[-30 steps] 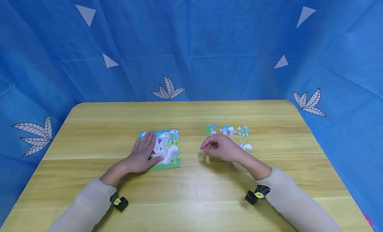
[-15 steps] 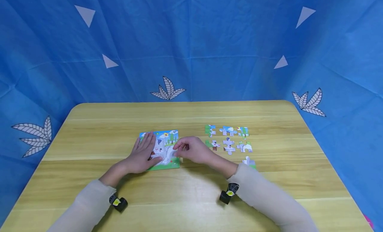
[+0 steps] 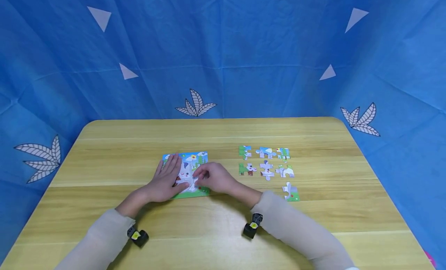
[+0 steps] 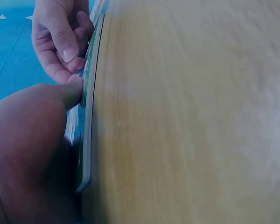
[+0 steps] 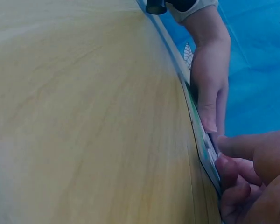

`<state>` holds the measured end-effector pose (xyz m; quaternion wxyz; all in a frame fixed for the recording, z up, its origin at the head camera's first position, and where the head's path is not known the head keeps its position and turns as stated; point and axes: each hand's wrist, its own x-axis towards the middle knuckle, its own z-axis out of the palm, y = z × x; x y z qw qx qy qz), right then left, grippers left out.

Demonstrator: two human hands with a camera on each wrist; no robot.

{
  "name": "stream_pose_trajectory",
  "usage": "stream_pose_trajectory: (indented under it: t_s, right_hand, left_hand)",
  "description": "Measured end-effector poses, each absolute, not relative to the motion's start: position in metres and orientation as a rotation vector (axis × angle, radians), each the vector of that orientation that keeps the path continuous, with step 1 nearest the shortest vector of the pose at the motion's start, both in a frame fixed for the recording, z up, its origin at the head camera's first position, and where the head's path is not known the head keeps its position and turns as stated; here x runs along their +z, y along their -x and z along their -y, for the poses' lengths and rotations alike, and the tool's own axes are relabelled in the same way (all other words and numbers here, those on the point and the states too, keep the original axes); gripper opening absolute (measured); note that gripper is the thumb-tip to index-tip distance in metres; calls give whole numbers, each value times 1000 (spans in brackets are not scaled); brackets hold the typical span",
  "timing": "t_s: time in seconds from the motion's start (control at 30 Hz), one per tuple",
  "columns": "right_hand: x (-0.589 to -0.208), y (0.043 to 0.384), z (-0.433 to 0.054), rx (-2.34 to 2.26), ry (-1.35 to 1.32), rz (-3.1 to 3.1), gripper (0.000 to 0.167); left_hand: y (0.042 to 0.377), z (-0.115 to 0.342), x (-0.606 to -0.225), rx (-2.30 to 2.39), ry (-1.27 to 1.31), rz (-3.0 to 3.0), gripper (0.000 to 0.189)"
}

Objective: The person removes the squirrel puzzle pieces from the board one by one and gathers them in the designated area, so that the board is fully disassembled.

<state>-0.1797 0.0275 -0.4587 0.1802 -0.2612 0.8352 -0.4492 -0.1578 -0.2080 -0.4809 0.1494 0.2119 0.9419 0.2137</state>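
In the head view my left hand (image 3: pixel 167 181) lies flat with spread fingers on a square picture puzzle board (image 3: pixel 191 157) showing a white animal on grass. My right hand (image 3: pixel 216 178) is over the board's right half, thumb and index finger pinched low against the picture. In the right wrist view a small pale bit, apparently a puzzle piece (image 5: pixel 218 155), shows at those fingertips; its outline is mostly hidden. Loose puzzle pieces lie right of the board, including a tree piece (image 3: pixel 245 152), a purple-white piece (image 3: pixel 266 170) and a grass piece (image 3: pixel 292 193).
A light wooden table (image 3: pixel 139 138) carries everything. Behind and beside it hangs a blue cloth (image 3: pixel 223 41) with white triangles and leaf prints. Small black cameras (image 3: pixel 138 237) sit on both sleeved wrists.
My right hand has moved left from beside the loose pieces onto the board's right half, uncovering the lower rows of pieces. My left hand has stayed on the board.
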Motion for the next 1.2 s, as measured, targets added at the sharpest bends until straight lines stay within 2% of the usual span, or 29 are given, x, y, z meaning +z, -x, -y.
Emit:
stream_pose_trajectory:
  t_s: [0.23,0.93,1.2]
  right_hand:
    - [-458,175,-21,-1149,713,-2465,8]
    - [-455,168,-13,-950,701,-2595,10]
    - [-455,168,-14,-947,691,-2596,12]
  left_hand:
    - [158,209,-482,612,-612,-2716,93]
    - [156,211,-479,686,-644,-2701,93]
    - [154,217,-466,787,-681,-2715,82]
